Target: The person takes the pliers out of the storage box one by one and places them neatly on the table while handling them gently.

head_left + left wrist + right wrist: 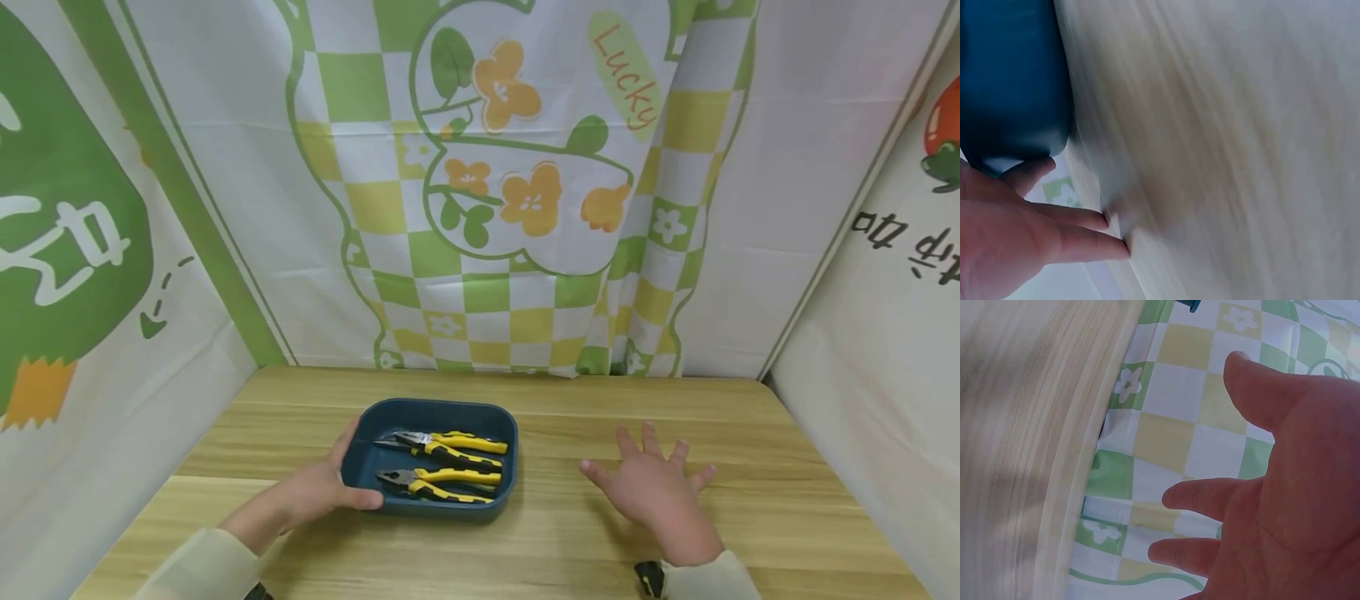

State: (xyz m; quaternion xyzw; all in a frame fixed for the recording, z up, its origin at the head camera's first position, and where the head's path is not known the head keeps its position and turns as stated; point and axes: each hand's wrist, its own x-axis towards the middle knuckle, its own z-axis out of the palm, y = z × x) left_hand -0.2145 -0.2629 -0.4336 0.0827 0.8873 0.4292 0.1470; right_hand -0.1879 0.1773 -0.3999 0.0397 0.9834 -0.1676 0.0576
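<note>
A dark blue rectangular box (495, 510) stands on the table, left of centre. Inside lie pliers with yellow and black handles, their noses to the left. The nearer pliers (450, 477) have a broad, blunt nose. Farther back, other pliers (468, 443) overlap a slim pointed metal tip. My left hand (315, 492) grips the box's left end, thumb at the near corner and fingers along the far side. In the left wrist view, two straight fingers reach down beside the box wall (1016, 75). My right hand (652, 487) is spread over the table, apart from the box, holding nothing.
The wooden table (570, 558) ends at a hanging cloth (480, 325) with green and yellow checks. Printed white cloth walls rise on the left (187, 400) and right (862, 375). Dark straps show at both sleeves.
</note>
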